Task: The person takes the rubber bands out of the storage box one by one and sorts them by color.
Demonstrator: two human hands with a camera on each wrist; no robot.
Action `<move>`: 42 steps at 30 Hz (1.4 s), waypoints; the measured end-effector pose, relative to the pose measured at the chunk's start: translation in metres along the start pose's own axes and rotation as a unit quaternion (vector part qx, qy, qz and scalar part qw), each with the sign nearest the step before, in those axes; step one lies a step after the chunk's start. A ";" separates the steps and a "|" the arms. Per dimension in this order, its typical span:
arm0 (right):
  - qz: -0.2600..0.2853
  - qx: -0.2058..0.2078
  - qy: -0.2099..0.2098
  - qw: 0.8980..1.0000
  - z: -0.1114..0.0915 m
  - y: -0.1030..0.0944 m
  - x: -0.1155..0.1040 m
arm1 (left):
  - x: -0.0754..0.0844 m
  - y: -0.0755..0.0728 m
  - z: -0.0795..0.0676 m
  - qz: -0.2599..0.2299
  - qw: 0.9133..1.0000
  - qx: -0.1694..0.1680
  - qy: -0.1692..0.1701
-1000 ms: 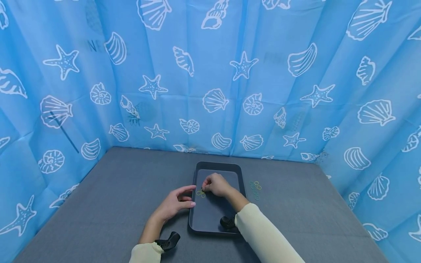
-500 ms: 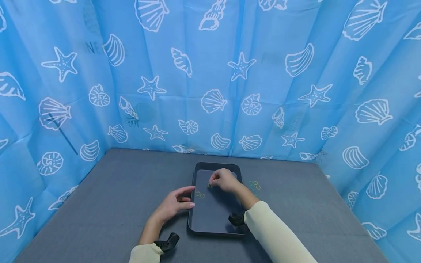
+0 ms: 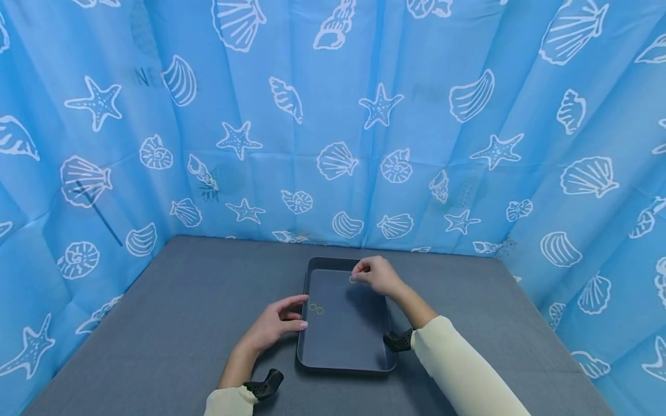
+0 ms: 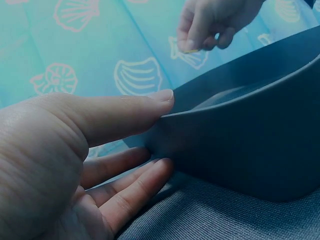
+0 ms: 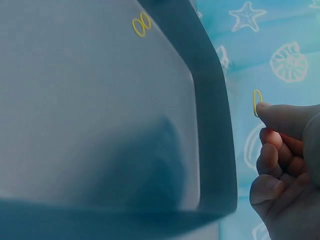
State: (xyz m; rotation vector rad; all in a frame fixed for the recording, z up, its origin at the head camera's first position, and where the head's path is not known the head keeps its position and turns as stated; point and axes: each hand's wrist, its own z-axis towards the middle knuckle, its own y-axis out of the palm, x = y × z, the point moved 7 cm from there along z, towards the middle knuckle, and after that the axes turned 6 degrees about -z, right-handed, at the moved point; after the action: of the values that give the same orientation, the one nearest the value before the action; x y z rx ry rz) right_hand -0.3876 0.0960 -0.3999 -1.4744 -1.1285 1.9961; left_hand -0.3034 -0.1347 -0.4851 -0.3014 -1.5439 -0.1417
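Note:
My right hand (image 3: 377,275) is over the far right part of the dark grey tray (image 3: 343,346), pinching a thin yellow ring (image 5: 257,103) between thumb and forefinger; its other fingers are curled in. Two more yellow rings (image 5: 142,25) lie side by side on the tray floor, by its left wall in the head view. At the tray's left side, my left hand (image 3: 273,319) has its thumb tip on the rim and its straight fingers touching the outer wall, as the left wrist view shows.
The tray stands on a table with a grey cloth (image 3: 208,300). Behind and on both sides hangs a blue curtain (image 3: 312,115) with white shells and starfish. Black wrist mounts (image 3: 265,384) sit at both cuffs.
My right hand has lifted a yellow ring from beside the two others and carried it right and away from me. The forearm now covers the rings on the cloth. The left hand stays put.

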 end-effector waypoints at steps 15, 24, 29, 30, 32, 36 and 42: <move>-0.011 0.072 0.042 0.996 -0.023 -0.025 0.037 | 0.001 0.000 0.000 -0.003 1.000 0.008 -0.004; -0.008 0.096 0.048 0.994 -0.040 -0.027 0.063 | 0.002 0.002 -0.001 0.006 1.000 0.006 0.000; -0.010 0.102 0.053 0.993 -0.049 -0.027 0.077 | 0.002 0.002 -0.001 0.002 1.000 0.005 -0.001; -0.012 0.103 0.055 0.993 -0.051 -0.027 0.079 | 0.002 0.001 -0.001 0.001 1.000 0.006 0.000; -0.015 0.105 0.062 0.992 -0.055 -0.028 0.085 | 0.001 0.002 -0.001 0.000 1.000 0.006 -0.001; -0.022 0.108 0.067 0.992 -0.062 -0.027 0.093 | 0.002 0.002 -0.001 -0.001 1.000 0.007 -0.001; -0.033 0.111 0.078 0.990 -0.071 -0.027 0.103 | 0.005 0.003 -0.003 -0.008 1.000 0.003 0.006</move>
State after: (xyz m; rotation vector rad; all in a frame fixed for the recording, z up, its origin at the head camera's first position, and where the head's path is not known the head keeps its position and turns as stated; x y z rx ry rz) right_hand -0.3622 0.2122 -0.4471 -1.4319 -0.8495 1.8576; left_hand -0.2993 -0.1326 -0.4803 -0.2838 -1.5344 -0.1505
